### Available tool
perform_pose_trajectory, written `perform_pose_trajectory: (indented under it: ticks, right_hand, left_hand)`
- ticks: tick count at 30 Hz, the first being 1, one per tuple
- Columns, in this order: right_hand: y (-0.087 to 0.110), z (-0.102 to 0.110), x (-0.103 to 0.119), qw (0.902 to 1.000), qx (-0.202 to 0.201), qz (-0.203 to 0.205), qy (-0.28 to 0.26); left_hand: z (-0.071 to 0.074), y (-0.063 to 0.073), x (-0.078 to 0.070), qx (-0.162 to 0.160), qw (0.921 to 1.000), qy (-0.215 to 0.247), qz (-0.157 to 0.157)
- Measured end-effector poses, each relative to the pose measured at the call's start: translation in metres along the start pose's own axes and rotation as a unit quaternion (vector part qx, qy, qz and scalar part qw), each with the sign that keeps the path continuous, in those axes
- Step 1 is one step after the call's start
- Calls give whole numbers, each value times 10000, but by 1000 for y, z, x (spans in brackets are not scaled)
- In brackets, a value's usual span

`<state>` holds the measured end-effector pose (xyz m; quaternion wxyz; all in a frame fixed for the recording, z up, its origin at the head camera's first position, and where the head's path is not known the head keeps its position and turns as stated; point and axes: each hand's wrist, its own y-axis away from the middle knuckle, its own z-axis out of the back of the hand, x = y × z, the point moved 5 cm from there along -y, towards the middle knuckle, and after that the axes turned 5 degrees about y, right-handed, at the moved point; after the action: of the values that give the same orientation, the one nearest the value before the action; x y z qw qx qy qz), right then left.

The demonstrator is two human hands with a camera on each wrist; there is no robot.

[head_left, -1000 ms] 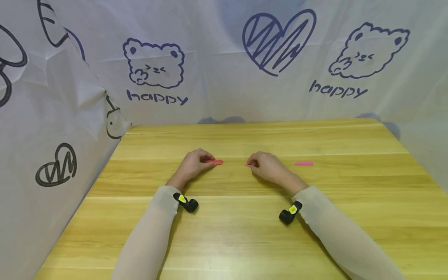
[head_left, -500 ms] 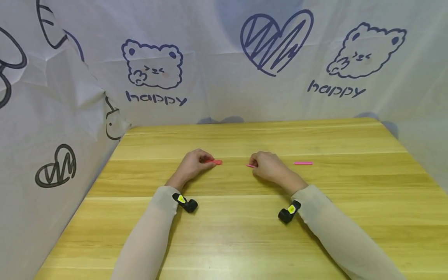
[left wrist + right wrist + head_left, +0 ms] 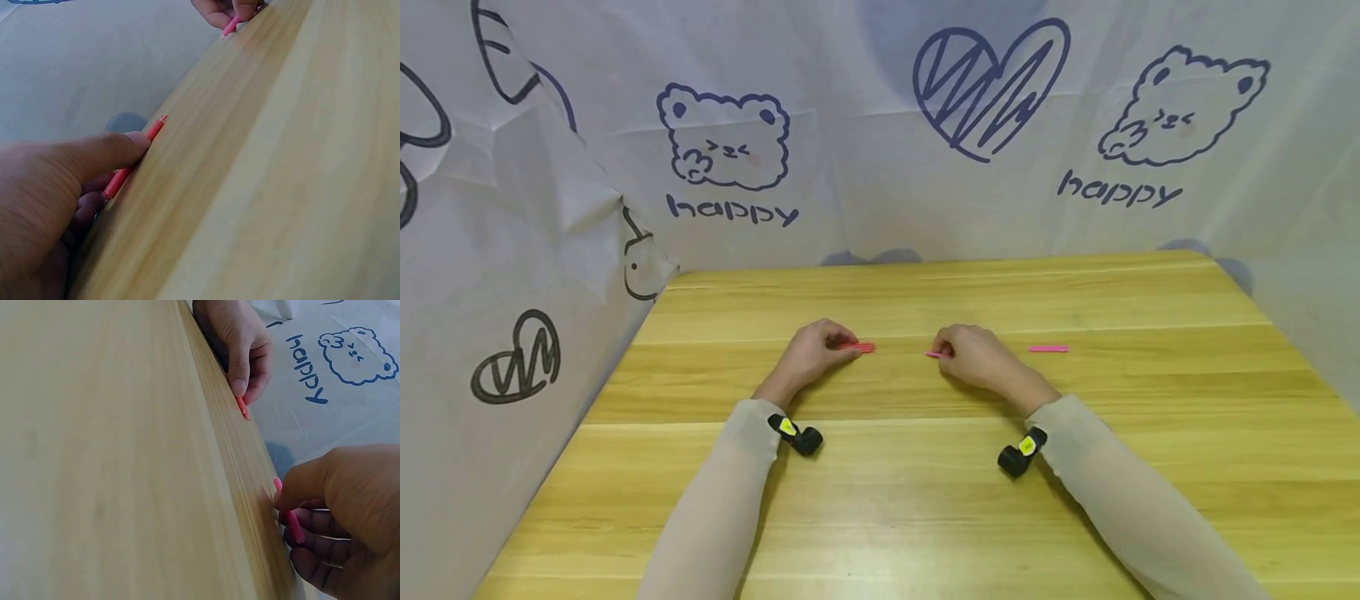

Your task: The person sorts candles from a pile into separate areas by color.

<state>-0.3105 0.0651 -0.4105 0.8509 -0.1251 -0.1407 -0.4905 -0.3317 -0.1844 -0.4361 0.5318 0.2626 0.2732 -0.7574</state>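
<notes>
On the left of the tabletop in the head view, my left hand (image 3: 814, 346) pinches a small bundle of thin red sticks (image 3: 866, 347) between thumb and fingers. Narrow, wick-like tips show at their free ends, as on small candles, in the right wrist view. My right hand (image 3: 973, 354) is across a gap from it, holding a thin pink stick (image 3: 294, 526) between thumb and fingertips. That stick's left end pokes out from the fingers toward the red ones. More pink sticks (image 3: 1048, 349) lie side by side on the table, to the right of my right hand.
A wood-grain table (image 3: 887, 500) spans the lower view. Its far edge meets a white cloth (image 3: 865, 167) with drawn bears, hearts and lettering; the cloth also hangs along the left side. Each wrist carries a small black camera (image 3: 1017, 461).
Slightly more of the pink stick shows past my right fingertips than a second ago. My left hand stays on the red sticks. The head view has shifted very slightly.
</notes>
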Motion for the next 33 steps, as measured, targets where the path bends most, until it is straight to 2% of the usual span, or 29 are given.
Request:
perform_pose_trajectory:
  ticks: [10,16,24,33]
  right_hand:
    - [2,6,0,9995,-140,262,-73]
    - [5,9,-7,9992,-140,324,-209]
    - [12,14,-18,9979,-334,534,-122]
    - [21,19,-31,9987,-215,429,-164]
  left_hand:
    - [2,1,-4,-2,9999,-71,-92]
    - [2,1,-4,21,9999,-60,-88]
    - [2,1,-2,35,10000,-15,-48]
    - [2,1,-1,131,9999,70,26]
